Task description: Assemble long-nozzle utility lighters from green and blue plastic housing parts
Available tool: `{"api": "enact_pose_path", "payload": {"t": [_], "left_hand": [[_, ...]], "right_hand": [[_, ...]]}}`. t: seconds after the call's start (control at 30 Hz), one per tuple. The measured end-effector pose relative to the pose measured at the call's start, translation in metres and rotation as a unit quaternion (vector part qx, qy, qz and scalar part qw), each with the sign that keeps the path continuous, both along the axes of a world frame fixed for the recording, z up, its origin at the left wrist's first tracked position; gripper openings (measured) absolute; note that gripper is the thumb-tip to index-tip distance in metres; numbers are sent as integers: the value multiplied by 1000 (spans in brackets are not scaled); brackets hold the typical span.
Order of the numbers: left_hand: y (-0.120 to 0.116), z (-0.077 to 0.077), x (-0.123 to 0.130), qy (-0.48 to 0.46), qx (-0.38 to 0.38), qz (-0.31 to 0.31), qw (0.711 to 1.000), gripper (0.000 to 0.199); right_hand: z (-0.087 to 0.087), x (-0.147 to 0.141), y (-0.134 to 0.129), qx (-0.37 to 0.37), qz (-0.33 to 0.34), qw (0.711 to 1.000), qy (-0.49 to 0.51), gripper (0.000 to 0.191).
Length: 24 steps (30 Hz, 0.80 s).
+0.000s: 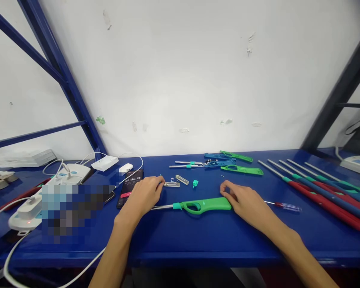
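A green utility lighter with a teal collar and metal barrel lies across the table in front of me. My left hand is closed above the barrel end, fingertips together beside a small clear lighter fuel tank. Whatever those fingertips hold is too hidden to name. At the handle's butt end rests my right hand, loosely curled, a gap showing between thumb and index finger. It touches or nearly touches the handle. Another clear tank and a small teal plastic part lie beyond the lighter.
Opened blue and green lighter shells lie toward the wall. Right are a screwdriver and a row of red and blue lighters. A phone with a running timer, cables and a power strip occupy the left.
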<state>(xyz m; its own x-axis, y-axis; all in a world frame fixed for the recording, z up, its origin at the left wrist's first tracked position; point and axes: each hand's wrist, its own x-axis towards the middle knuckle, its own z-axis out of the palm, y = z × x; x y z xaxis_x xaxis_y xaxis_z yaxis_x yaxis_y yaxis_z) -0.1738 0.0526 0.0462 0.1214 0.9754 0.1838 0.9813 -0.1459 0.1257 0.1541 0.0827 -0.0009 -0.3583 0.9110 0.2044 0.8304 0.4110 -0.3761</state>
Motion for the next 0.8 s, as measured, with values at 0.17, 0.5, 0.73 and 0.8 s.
{"api": "enact_pose_path", "payload": {"t": [0.17,0.5,0.73,0.8], "left_hand": [[-2,1,2,-14,7,-3,1000,26],[-4,5,6,-89,107,52,989,28],[-4,5,7,-136,108,41,984,30],[-4,7,9,-146,95,23,984,27]], "right_hand": [[1,0,-1,-4,-2,1000,-2,18],[3,-2,-3,1,9,1000,6,19],[4,-2,-3,-4,14,1000,3,19],[4,-2,-4,-6,9,1000,1,18]]}}
